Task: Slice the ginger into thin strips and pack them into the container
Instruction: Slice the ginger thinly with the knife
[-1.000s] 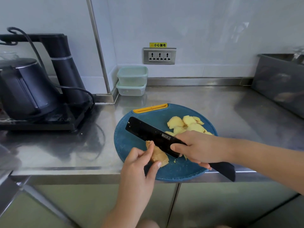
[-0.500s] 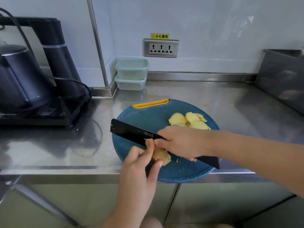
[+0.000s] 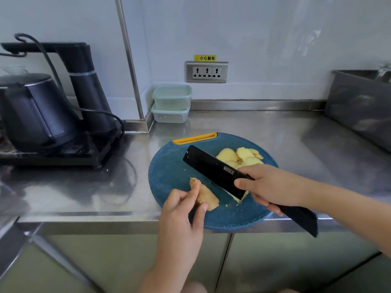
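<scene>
A round blue cutting board (image 3: pixel 169 174) with an orange handle lies at the counter's front edge. My left hand (image 3: pixel 182 210) pinches a chunk of ginger (image 3: pixel 206 197) on the board's near left. My right hand (image 3: pixel 270 187) grips a black knife (image 3: pixel 213 171); its blade points up and left across the board, apart from the chunk, and a thin pale slice clings under the blade by my thumb. Several cut ginger slices (image 3: pixel 239 156) are piled at the board's far right, partly behind the blade. Two stacked clear containers (image 3: pixel 171 103) with pale green lids stand at the back wall.
A black electric kettle (image 3: pixel 33 111) and a water dispenser (image 3: pixel 84 85) on a black base with a cord fill the counter's left. A grey metal bin (image 3: pixel 359 106) stands at the right. A wall socket (image 3: pixel 207 72) is above the counter. Cabinet doors lie below.
The knife has lifted off the ginger chunk and swung right, toward the slice pile. My left hand keeps its pinch on the chunk. The camera has shifted a little.
</scene>
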A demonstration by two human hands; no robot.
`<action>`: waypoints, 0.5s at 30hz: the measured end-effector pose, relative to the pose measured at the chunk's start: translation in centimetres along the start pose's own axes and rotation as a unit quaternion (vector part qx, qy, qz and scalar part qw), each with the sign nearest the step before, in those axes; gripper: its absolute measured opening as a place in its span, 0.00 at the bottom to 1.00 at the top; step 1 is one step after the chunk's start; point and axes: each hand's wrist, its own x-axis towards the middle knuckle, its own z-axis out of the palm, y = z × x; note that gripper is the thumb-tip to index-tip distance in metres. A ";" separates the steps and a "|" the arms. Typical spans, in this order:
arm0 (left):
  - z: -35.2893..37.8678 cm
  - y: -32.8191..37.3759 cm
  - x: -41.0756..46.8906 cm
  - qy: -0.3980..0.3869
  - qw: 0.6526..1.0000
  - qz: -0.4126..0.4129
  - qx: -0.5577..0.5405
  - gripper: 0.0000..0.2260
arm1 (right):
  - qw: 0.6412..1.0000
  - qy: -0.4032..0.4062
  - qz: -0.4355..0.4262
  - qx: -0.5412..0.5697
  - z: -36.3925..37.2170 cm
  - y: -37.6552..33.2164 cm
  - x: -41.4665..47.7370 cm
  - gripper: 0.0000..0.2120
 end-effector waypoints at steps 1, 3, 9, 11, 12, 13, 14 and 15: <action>0.0 0.0 0.0 0.002 1.000 0.000 0.001 0.21 | 1.000 0.003 -0.005 0.012 -0.1 0.2 -0.3 0.08; 0.0 0.0 0.0 0.002 1.000 0.002 0.006 0.21 | 1.000 0.006 -0.012 0.019 -0.2 0.2 -0.8 0.07; -0.1 0.1 0.0 0.005 1.000 0.005 0.011 0.21 | 0.995 0.091 -0.027 0.010 0.3 -0.5 -1.0 0.09; 0.0 0.1 -0.1 0.007 1.000 0.006 0.011 0.21 | 0.993 0.107 -0.047 0.002 0.6 -0.8 -1.2 0.10; 0.0 0.1 -0.1 0.009 1.000 0.005 0.011 0.21 | 0.992 0.108 -0.058 -0.007 0.8 -1.0 -1.3 0.11; 0.0 0.1 -0.1 0.010 1.000 0.006 0.010 0.21 | 0.992 0.103 -0.066 -0.018 1.0 -1.1 -1.4 0.12; 0.0 0.1 -0.1 0.011 1.000 0.007 0.009 0.20 | 0.993 0.096 -0.070 -0.026 1.2 -1.2 -1.4 0.12; 0.0 0.1 -0.1 0.013 1.000 0.009 0.009 0.20 | 0.993 0.087 -0.071 -0.028 1.4 -1.3 -1.5 0.12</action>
